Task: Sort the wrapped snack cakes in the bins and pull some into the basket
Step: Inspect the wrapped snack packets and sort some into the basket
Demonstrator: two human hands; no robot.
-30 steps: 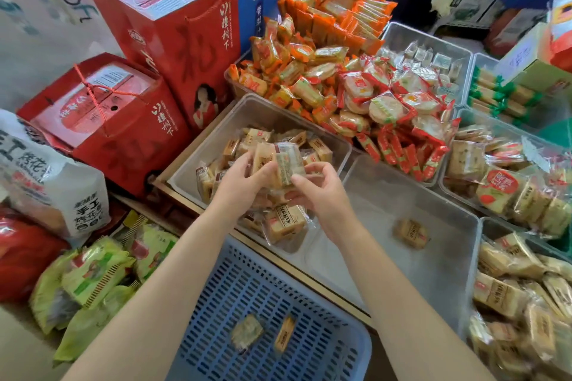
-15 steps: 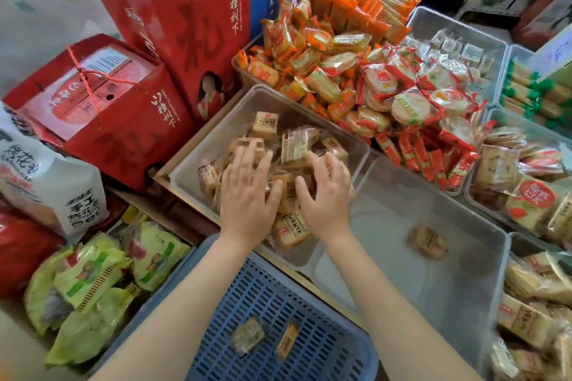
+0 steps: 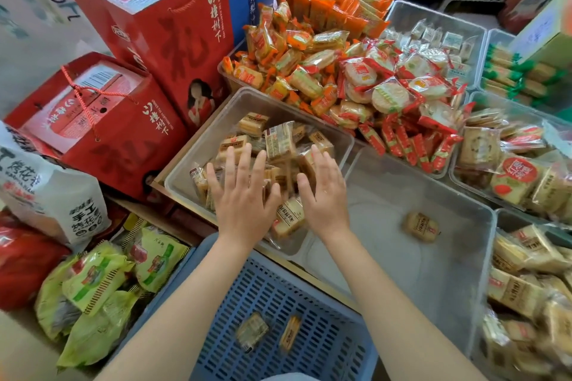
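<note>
**Both hands spread flat over the snack cake bin**

The left hand [image 3: 244,195] lay palm down over the pile of wrapped snack cakes [image 3: 280,141] in the clear bin [image 3: 198,148], its fingers straight and fanned apart, gripping nothing. The right hand [image 3: 325,192] lay beside it in the same manner, fingers extended over the cakes and holding none; between the two hands one wrapped cake [image 3: 289,218] showed near the bin's front wall. Whether the palms pressed on the wrappers or hovered just above them could not be told.

Below the forearms stood the blue basket [image 3: 325,303], slotted along its floor, with two wrapped cakes [image 3: 252,331] lying side by side near its middle. To the right of the first bin sat a second clear bin [image 3: 458,272], in which a single round wrapped cake [image 3: 421,226] rested.

Behind the bins, orange-wrapped snacks [image 3: 297,71] were heaped next to red-wrapped round crackers [image 3: 390,93]. Two red gift boxes [image 3: 161,28] stood at the left, with a white bag [image 3: 46,195] and green packets [image 3: 99,288] near them.
</note>
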